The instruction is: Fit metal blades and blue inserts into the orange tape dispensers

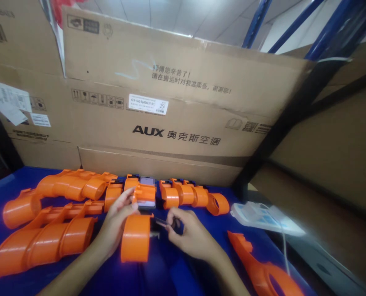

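Note:
My left hand [119,218] is closed on an orange plastic part [135,240] with a wide ring at its lower end and a bracket at its upper end. My right hand [190,234] pinches a small, dark, flat piece [162,222] between thumb and fingers, just right of the ring. Blur hides that piece's exact kind, and I cannot tell whether it touches the orange part. Behind my left hand, a phone-like device [147,181] is partly covered by the bracket.
Rows of similar orange parts lie left [44,246] and right [185,195] on the blue surface [158,275]; several have black pieces on top. A white power strip [265,220] with a cable lies at right, near another orange part [263,267]. Cardboard [109,127] stands behind.

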